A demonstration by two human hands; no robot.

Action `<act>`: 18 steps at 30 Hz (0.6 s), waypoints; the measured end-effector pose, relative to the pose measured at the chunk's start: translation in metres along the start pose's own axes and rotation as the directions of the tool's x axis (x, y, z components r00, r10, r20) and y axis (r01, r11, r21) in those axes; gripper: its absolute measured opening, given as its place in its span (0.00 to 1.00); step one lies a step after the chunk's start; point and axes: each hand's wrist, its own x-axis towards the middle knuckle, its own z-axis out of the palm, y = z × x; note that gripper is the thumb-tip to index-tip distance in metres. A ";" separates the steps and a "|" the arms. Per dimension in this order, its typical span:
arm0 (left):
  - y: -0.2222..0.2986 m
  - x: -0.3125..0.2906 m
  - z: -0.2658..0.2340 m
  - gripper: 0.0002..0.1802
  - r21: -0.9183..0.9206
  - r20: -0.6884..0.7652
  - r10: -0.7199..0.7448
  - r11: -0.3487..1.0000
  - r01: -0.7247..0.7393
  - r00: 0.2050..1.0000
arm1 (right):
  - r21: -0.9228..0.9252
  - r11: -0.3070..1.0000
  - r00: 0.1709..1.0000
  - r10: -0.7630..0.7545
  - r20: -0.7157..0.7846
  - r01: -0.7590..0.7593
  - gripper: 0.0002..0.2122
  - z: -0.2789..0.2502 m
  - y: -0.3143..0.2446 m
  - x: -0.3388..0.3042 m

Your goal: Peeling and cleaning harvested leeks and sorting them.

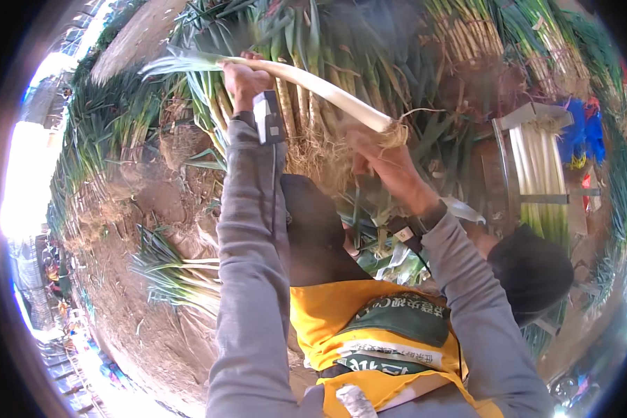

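Note:
My left hand (245, 82) is closed round a long leek (327, 92) near where its white stalk turns green. The leek slants across in front of me, its leaves to the left and its stringy root end down to the right. Just below those roots is my right hand (396, 171), its fingers partly smeared by motion. Whether it grips anything there does not show. Behind the leek lie many more leeks (299, 104) in a thick row with their roots toward me.
A small pile of leeks (195, 279) rests on the soil at the left. To the right, a bundle of white-stalked leeks (536, 160) lies in a metal frame (503, 153), beside blue bags (582, 132). A person in a dark cap (533, 272) is close by my right arm.

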 end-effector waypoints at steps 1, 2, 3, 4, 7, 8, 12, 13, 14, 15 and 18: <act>-0.005 0.015 -0.020 0.33 -0.027 0.016 0.012 1.000 -0.011 1.000 | 0.005 1.000 1.000 -0.006 0.027 0.006 0.15 0.006 -0.001 0.000; 0.015 0.033 -0.046 0.32 -0.026 0.027 0.053 0.998 -0.052 0.998 | 0.020 0.996 0.992 0.080 0.095 -0.082 0.19 0.016 -0.009 -0.005; 0.026 0.048 -0.079 0.31 -0.031 0.032 0.082 0.996 -0.081 0.996 | 0.014 0.984 0.971 0.175 0.162 -0.180 0.22 0.022 -0.010 -0.012; 0.044 0.057 -0.103 0.30 -0.033 0.042 0.110 0.994 -0.109 0.993 | 0.157 0.952 0.938 0.215 0.271 -0.264 0.20 0.024 -0.019 -0.034; -0.008 0.028 -0.065 0.27 -0.104 -0.248 0.073 0.989 -0.101 0.966 | -0.268 0.906 0.912 0.377 0.160 -0.327 0.17 -0.018 -0.027 -0.092; -0.004 0.027 -0.061 0.27 -0.233 -0.380 -0.039 0.971 -0.055 0.924 | -0.329 0.894 0.914 0.371 0.162 -0.305 0.16 -0.029 -0.031 -0.126; 0.040 0.018 -0.057 0.29 -0.084 -0.493 0.032 0.993 -0.084 0.870 | -0.469 0.878 0.992 0.126 0.021 -0.101 0.12 -0.061 -0.054 -0.170; 0.058 0.015 -0.055 0.30 -0.041 -0.508 0.077 0.993 -0.113 0.858 | -0.255 0.898 0.929 0.315 -0.195 -0.359 0.10 -0.066 -0.058 -0.153; 0.065 0.003 -0.051 0.33 0.038 -0.358 0.256 0.965 -0.260 0.898 | -0.115 0.940 0.924 0.285 -0.256 -0.322 0.09 -0.070 -0.053 -0.134; 0.037 -0.023 0.034 0.31 -0.285 -0.492 -0.070 0.955 -0.085 0.868 | -0.019 0.956 0.865 0.256 -0.431 -0.292 0.08 -0.099 -0.042 -0.124; 0.068 -0.035 0.047 0.24 -0.441 -0.290 -0.073 0.895 -0.066 0.954 | -0.923 0.385 0.999 -0.033 -0.035 -0.019 0.09 -0.122 0.038 -0.095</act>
